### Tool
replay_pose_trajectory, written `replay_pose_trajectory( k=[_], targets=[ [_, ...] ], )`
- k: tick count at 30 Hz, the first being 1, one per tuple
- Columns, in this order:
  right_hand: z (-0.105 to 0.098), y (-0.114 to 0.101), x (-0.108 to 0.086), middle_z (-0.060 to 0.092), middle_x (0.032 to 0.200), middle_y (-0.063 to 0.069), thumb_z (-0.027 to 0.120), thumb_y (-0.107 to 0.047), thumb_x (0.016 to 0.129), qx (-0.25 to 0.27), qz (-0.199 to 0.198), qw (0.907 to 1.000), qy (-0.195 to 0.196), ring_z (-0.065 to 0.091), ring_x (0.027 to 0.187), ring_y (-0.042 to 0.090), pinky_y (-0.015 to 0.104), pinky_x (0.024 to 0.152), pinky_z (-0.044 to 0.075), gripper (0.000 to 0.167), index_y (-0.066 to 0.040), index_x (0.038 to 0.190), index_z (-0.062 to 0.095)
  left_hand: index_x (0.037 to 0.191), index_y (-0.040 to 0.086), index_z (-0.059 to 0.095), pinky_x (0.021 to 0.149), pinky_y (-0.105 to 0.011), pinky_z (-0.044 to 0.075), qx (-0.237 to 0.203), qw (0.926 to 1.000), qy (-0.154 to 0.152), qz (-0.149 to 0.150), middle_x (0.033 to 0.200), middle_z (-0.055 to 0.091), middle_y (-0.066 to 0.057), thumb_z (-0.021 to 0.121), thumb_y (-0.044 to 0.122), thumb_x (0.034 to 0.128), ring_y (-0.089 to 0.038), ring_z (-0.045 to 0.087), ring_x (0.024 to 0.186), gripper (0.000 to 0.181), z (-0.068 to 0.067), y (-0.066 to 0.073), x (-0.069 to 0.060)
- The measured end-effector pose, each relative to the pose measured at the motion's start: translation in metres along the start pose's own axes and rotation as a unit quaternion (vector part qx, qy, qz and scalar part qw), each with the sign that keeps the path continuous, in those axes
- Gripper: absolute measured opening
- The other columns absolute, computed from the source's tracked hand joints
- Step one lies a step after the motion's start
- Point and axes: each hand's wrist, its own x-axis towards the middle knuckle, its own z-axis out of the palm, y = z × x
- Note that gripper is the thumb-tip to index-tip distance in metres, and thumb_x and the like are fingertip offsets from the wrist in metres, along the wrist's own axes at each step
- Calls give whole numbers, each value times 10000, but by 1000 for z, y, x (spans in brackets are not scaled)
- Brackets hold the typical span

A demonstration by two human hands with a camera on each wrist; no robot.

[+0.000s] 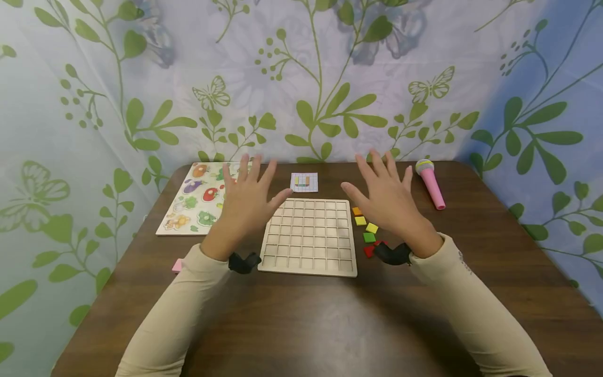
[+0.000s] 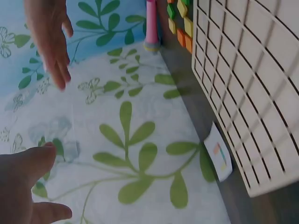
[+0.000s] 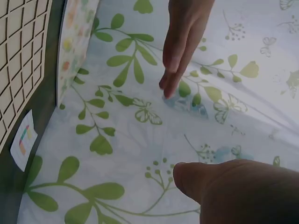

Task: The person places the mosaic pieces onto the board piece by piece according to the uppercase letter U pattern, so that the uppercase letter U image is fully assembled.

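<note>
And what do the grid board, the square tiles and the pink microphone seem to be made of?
Grid board: probably wood, matte, going by its pale, unpainted-looking tan surface. Square tiles: smooth-looking painted wood or plastic; their solid, even colours fit either. Pink microphone: likely smooth plastic, judging by its uniform colour below the grey head, whose material is unclear.
</note>
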Motion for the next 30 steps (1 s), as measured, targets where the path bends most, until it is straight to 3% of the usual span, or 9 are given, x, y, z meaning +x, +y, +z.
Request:
replay_pose_trajectory(
  k=[4,7,10,12,15,19,24,27,30],
  targets=[
    [-12,28,-8,182,1672,194,477,-579,1034,288,-164,9986,411,69,1532,443,768,1095,-6,751,-105,1602,351,1607,143,349,1150,-691,-24,-122,9989,387,228,1633,294,-197,529,568,1018,-404,125,1535,749,-9,-28,-15],
    [-16,56,-16,274,1637,213,571,-475,1031,526,-213,9969,545,190,1505,449,746,1104,116,666,-66,1544,453,1532,94,477,1165,-670,55,-214,9946,815,601,1513,470,-220,657,438,989,-446,305,1461,667,-8,-50,-26],
    [-13,87,-27,433,1547,216,656,-353,1011,651,-249,9947,750,360,1426,447,701,1081,252,546,-35,1447,570,1421,44,598,1135,-665,198,-468,9877,1123,984,1292,622,-230,754,274,938,-455,514,1270,558,-3,-69,-39],
    [-8,107,-33,554,1437,214,694,-288,993,679,-255,9935,880,508,1284,443,661,1018,348,458,-34,1370,639,1359,25,649,1065,-629,335,-750,9843,1108,1151,1138,661,-210,779,188,914,-425,587,1119,491,3,-77,-47],
    [1,130,-40,681,1224,199,716,-255,979,812,-130,9923,922,624,1033,410,578,883,450,364,-50,1280,704,1320,44,688,870,-511,468,-1157,9824,868,1178,969,634,-123,788,148,906,-326,590,915,439,13,-83,-59],
    [13,155,-40,735,1091,146,711,-291,984,1057,217,9912,771,664,938,340,426,761,515,313,-89,1221,741,1319,109,704,677,-354,412,-1647,9783,343,1207,787,494,18,793,199,912,-167,471,724,426,27,-84,-70],
    [36,183,-29,755,1014,116,716,-313,981,1339,358,9890,523,659,863,245,237,661,488,323,-89,1211,748,1346,164,692,583,-270,349,-2322,9640,-660,1118,626,326,116,776,290,931,-44,301,571,441,43,-84,-79],
    [50,196,-22,748,964,113,710,-345,982,1602,497,9852,361,649,769,197,243,632,494,363,-75,1222,742,1361,174,682,549,-248,313,-2535,9559,-1151,935,590,266,140,770,335,933,-25,243,547,466,51,-85,-82],
    [63,204,-16,729,964,124,706,-369,981,1934,718,9783,201,631,714,185,276,606,514,393,-71,1235,733,1376,167,671,530,-251,296,-2575,9522,-1425,823,581,269,133,779,357,921,-32,239,539,504,57,-87,-83]
  ],
)
